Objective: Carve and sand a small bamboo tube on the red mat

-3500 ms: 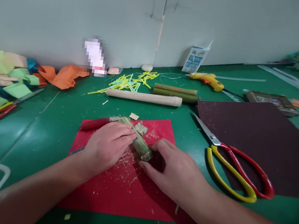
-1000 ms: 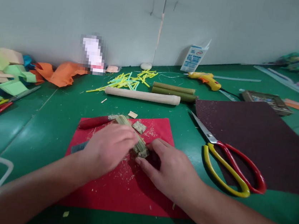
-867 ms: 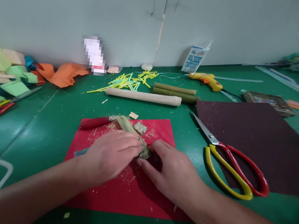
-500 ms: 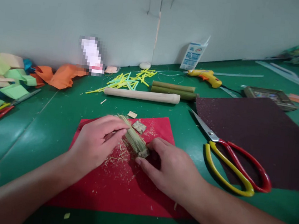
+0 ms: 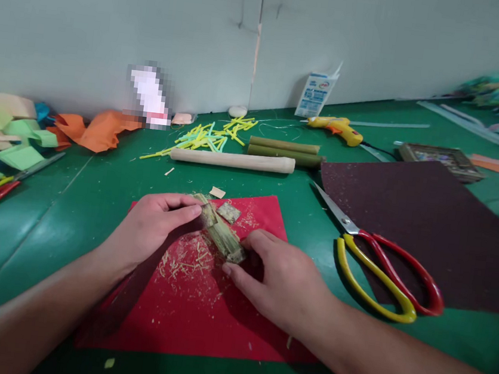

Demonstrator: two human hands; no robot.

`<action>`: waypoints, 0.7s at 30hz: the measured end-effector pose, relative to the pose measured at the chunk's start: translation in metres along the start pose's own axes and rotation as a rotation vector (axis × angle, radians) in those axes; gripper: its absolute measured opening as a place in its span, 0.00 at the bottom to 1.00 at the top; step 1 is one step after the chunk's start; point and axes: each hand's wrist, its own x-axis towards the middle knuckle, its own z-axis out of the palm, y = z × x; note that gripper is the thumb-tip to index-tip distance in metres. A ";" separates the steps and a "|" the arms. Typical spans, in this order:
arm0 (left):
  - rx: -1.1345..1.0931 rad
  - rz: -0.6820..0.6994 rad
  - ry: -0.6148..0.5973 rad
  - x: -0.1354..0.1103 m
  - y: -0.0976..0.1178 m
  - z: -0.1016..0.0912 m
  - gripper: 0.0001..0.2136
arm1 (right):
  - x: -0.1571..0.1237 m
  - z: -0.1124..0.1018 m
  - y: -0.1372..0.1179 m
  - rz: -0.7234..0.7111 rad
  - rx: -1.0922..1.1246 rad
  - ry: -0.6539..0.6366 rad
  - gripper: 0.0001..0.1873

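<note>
Left hand [image 5: 151, 231]: pinching, thumb against forefinger, on what looks like a small mottled piece [image 5: 209, 216]; the fingers' undersides are hidden, so the exact grip cannot be told.
Mottled piece: laid flat over the far part of the bamboo strip [image 5: 224, 238], just past the left fingertips, seemingly kept there by the pinch.
Right hand [image 5: 282, 275]: gripping the near end of the strip, thumb on the near side and forefinger on the far side, apparently to stop it sliding or turning.
Bamboo strip: between the two hands, slanting from the left fingertips down to the right thumb; the low hold suggests the red sheet [image 5: 189, 318] beneath bears it.
Red sheet: spread on the worktop [image 5: 94, 205] under the work, probably to protect the surface and catch the shavings [image 5: 182, 260], thickest left of the strip.
Loose square [image 5: 229, 212]: on the sheet, just beside the strip, touched by neither hand.
Scissors [image 5: 367, 239]: well to the right of the right hand, handles toward the person, so perhaps placed for easy reach; partly over the dark sheet [image 5: 432, 244].
Pale stick [image 5: 232, 160]: lying crosswise beyond the hands, before the green tubes [image 5: 287, 155], likely set back for elbow room.
</note>
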 end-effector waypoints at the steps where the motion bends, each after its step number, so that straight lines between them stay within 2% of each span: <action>1: -0.039 -0.010 -0.016 0.000 -0.001 0.001 0.16 | 0.000 0.000 0.000 0.001 0.000 0.000 0.12; 4: -0.082 0.017 -0.040 0.000 -0.003 0.002 0.16 | 0.001 -0.001 0.000 -0.007 0.004 -0.001 0.12; 7: -0.025 0.127 -0.038 -0.001 -0.005 0.001 0.13 | 0.001 -0.001 -0.001 -0.015 0.006 0.004 0.12; 13: 0.273 0.406 0.077 -0.011 -0.002 0.008 0.09 | 0.001 -0.001 -0.001 -0.003 0.023 -0.008 0.12; 18: 0.499 0.632 0.023 -0.030 0.009 0.019 0.08 | 0.001 -0.001 0.000 -0.019 0.030 -0.008 0.11; 21: 0.631 0.733 0.074 -0.041 0.018 0.016 0.08 | 0.001 0.000 0.001 -0.024 0.038 -0.010 0.12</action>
